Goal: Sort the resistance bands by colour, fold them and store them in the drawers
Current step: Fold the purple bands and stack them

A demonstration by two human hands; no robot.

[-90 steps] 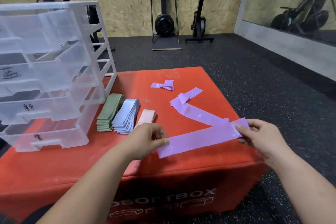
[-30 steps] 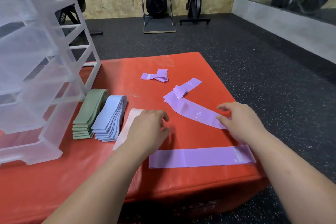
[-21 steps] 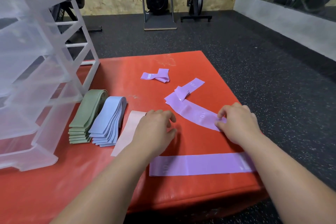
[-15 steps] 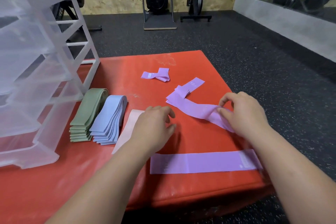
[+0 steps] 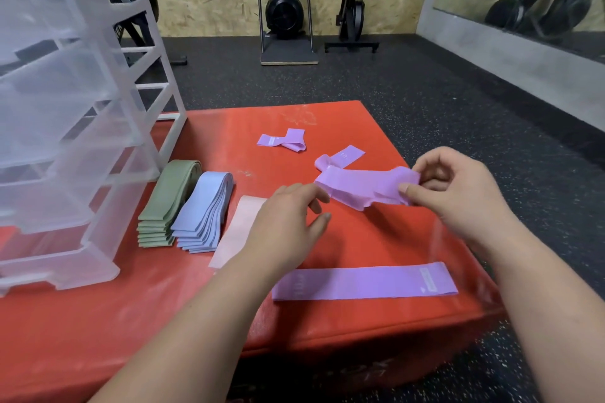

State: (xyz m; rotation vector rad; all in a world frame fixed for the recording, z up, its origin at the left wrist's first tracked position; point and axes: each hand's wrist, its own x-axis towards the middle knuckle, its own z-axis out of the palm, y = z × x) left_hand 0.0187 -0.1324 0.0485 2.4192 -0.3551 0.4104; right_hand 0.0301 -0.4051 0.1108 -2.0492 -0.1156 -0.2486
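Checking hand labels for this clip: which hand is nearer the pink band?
Left. The left hand is right beside the pink band, overlapping its right edge in view. The right hand is well off to the right, pinching a purple band.

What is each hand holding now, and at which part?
The right hand pinches a purple band at its right end. The left hand holds nothing; it hovers near the band's left end.

You're looking at: held band (image 5: 363,188) and flat band (image 5: 363,283) purple, red box (image 5: 98,321), olive-green stack (image 5: 167,203), light-blue stack (image 5: 204,209), pale-pink band (image 5: 237,232), frosted clear drawers (image 5: 65,141), black white-speckled floor (image 5: 458,108).
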